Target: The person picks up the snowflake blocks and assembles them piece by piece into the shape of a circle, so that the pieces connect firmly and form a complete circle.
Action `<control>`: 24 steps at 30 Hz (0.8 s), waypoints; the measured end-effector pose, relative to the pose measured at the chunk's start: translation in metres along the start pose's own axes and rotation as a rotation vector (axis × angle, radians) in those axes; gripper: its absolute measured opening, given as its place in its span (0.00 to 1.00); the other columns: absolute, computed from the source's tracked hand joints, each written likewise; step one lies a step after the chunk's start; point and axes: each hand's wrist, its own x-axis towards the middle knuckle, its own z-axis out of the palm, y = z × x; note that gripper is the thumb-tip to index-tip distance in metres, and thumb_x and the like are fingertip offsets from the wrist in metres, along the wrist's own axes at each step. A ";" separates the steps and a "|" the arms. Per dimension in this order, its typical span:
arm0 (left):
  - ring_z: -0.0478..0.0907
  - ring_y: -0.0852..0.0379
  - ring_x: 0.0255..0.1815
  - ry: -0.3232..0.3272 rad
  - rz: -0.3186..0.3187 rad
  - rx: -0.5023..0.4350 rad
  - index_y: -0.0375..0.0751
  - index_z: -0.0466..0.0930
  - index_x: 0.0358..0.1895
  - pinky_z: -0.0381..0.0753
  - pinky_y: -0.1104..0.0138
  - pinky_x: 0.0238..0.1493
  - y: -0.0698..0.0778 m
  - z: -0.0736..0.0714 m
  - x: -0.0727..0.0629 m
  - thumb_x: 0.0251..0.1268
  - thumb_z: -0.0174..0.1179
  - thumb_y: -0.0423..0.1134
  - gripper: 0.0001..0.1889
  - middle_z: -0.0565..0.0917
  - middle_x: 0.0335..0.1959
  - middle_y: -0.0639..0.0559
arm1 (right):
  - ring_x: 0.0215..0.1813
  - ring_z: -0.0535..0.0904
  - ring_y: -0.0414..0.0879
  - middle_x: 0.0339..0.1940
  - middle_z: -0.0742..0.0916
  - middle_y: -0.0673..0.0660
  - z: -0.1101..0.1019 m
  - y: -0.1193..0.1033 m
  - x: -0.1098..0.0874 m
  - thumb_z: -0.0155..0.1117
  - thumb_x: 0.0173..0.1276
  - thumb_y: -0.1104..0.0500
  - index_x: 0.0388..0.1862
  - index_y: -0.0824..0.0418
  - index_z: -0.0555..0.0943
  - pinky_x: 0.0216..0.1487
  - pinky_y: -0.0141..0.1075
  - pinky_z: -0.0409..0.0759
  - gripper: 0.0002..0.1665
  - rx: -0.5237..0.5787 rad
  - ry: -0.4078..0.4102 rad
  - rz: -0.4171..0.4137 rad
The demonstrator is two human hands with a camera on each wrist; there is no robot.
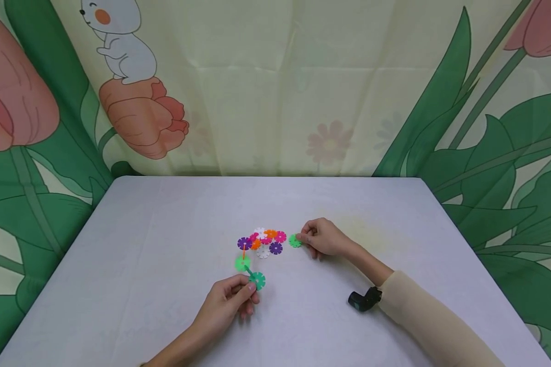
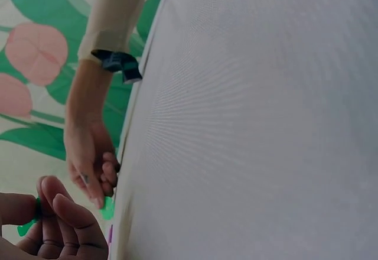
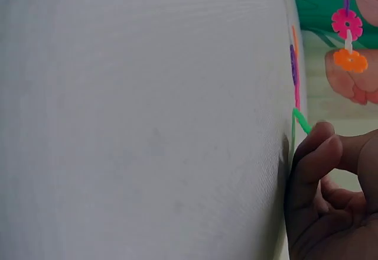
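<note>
Right of the plastic pile (image 1: 266, 240), the right hand (image 1: 323, 237) pinches a notched green disc (image 1: 294, 241); in front, the left hand (image 1: 229, 299) pinches a teal wheel (image 1: 259, 281).

Left hand (image 1: 226, 299) in thumb-to-finger pinch grip, left forearm (image 1: 179, 347) angled in from lower left, right hand (image 1: 323, 238) farther forward, likewise pinching, right forearm (image 1: 369, 261) extended from lower right.

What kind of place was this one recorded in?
Probably an indoor recording corner set up for filming tabletop handwork: a creased backdrop printed with tulips and a rabbit surrounds a white-covered table, and small, colourful flower-shaped pieces lie there. The wider room isn't shown.
</note>
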 end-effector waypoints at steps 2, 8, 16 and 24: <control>0.78 0.60 0.27 0.001 0.000 -0.001 0.27 0.80 0.49 0.80 0.72 0.31 0.000 0.000 0.001 0.81 0.60 0.41 0.15 0.86 0.33 0.49 | 0.17 0.75 0.43 0.17 0.81 0.53 0.001 0.001 -0.003 0.66 0.79 0.51 0.40 0.61 0.79 0.22 0.33 0.78 0.14 0.005 -0.018 0.005; 0.78 0.60 0.27 0.001 0.000 -0.002 0.28 0.81 0.49 0.81 0.72 0.31 0.000 0.000 0.003 0.80 0.61 0.41 0.15 0.86 0.33 0.48 | 0.16 0.75 0.44 0.17 0.82 0.54 0.004 0.005 -0.019 0.62 0.82 0.54 0.43 0.63 0.78 0.22 0.34 0.77 0.12 0.094 -0.068 -0.024; 0.78 0.60 0.27 -0.004 -0.019 -0.017 0.28 0.81 0.48 0.80 0.72 0.31 0.001 0.002 0.005 0.80 0.61 0.42 0.15 0.85 0.32 0.51 | 0.26 0.87 0.45 0.34 0.90 0.64 0.021 0.005 -0.049 0.64 0.81 0.55 0.47 0.68 0.79 0.26 0.35 0.85 0.14 0.317 -0.126 -0.145; 0.78 0.60 0.27 -0.009 -0.016 -0.021 0.28 0.81 0.48 0.80 0.72 0.31 0.002 0.003 0.005 0.79 0.61 0.43 0.16 0.86 0.32 0.50 | 0.30 0.92 0.47 0.40 0.92 0.71 0.031 0.009 -0.064 0.63 0.81 0.58 0.50 0.70 0.72 0.34 0.41 0.91 0.16 0.419 -0.188 -0.202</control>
